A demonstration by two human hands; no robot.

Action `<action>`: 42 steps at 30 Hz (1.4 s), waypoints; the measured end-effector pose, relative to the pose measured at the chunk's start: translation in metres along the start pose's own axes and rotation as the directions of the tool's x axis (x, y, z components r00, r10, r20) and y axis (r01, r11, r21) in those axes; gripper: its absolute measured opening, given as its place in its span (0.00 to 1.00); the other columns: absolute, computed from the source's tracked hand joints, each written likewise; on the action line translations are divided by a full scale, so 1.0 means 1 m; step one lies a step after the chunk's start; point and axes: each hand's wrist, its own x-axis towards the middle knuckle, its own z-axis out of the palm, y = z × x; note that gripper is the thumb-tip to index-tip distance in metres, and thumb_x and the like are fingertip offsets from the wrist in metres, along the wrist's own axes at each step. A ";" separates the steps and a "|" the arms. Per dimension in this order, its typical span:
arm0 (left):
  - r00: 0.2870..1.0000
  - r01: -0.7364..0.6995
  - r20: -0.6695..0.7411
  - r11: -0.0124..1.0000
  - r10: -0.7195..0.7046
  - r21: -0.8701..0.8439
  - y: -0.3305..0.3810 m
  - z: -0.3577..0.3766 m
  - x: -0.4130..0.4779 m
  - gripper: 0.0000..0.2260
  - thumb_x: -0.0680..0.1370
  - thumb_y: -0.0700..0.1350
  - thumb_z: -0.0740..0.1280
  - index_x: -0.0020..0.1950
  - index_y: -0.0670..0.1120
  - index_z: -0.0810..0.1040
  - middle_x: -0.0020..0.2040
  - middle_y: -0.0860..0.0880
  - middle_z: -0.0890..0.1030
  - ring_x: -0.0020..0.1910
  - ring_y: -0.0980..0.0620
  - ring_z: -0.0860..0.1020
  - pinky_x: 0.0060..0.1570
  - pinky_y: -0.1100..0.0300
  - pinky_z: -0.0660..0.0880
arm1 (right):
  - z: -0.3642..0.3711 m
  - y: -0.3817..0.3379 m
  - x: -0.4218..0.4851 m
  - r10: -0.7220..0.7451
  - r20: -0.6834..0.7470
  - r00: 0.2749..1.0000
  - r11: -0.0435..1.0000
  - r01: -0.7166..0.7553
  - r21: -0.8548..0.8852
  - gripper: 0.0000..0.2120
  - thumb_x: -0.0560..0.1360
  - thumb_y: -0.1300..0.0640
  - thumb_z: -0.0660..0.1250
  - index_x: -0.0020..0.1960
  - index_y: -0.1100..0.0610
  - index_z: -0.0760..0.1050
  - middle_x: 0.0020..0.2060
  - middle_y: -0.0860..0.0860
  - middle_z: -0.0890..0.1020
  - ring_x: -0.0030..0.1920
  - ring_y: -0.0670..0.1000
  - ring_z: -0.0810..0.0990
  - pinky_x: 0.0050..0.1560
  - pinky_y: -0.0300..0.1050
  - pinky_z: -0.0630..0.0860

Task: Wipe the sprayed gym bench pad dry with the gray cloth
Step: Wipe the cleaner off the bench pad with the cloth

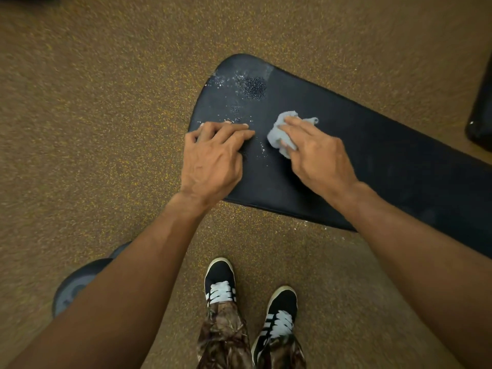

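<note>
The black bench pad [372,155] runs from centre to the right edge, its rounded end at upper centre. Spray droplets [253,87] speckle that end and trail down toward my hands. A crumpled gray cloth [279,129] lies on the pad under my right hand [316,153], whose fingers and thumb curl round it. My left hand [213,155] rests on the pad's left edge beside the cloth, fingers straight and pointing right, holding nothing.
Speckled brown rubber flooring [106,115] surrounds the bench. A dark round weight [77,283] sits on the floor at lower left, partly behind my left forearm. Another black object [482,113] stands at the right edge. My two shoes [221,283] are below the bench.
</note>
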 end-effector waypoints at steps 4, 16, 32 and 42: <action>1.000 -0.004 -0.007 1.000 0.004 0.004 0.000 0.004 -0.004 0.19 0.77 0.45 0.59 0.67 0.53 0.78 0.67 0.56 0.79 0.66 0.48 0.74 0.61 0.48 0.66 | 0.018 -0.038 -0.012 -0.014 -0.013 1.000 0.995 0.016 0.099 0.22 0.77 0.57 0.56 0.68 0.59 0.76 0.69 0.54 0.76 0.66 0.57 0.78 0.61 0.57 0.79; 0.999 0.034 0.003 0.999 -0.034 -0.006 0.011 0.009 -0.012 0.23 0.76 0.45 0.57 0.70 0.48 0.77 0.69 0.51 0.78 0.70 0.45 0.73 0.73 0.42 0.64 | 0.011 -0.020 -0.011 0.032 -0.020 0.999 0.999 -0.031 0.013 0.20 0.78 0.54 0.59 0.67 0.57 0.77 0.69 0.53 0.76 0.68 0.54 0.76 0.60 0.55 0.79; 0.992 0.115 0.066 0.990 -0.111 -0.075 0.019 0.005 -0.011 0.24 0.76 0.45 0.54 0.70 0.48 0.77 0.69 0.51 0.78 0.72 0.45 0.71 0.74 0.42 0.61 | 0.014 -0.023 -0.032 0.024 -0.034 0.999 0.999 -0.023 0.029 0.19 0.77 0.60 0.66 0.67 0.60 0.77 0.69 0.55 0.76 0.69 0.53 0.74 0.68 0.48 0.72; 0.900 0.429 0.284 0.567 -0.330 -0.703 0.038 -0.041 0.003 0.16 0.79 0.43 0.62 0.65 0.53 0.80 0.56 0.54 0.84 0.52 0.54 0.81 0.54 0.55 0.75 | -0.029 -0.033 -0.083 -0.032 -0.034 0.999 0.973 0.039 0.227 0.26 0.75 0.51 0.68 0.69 0.63 0.74 0.70 0.56 0.74 0.71 0.50 0.72 0.73 0.42 0.66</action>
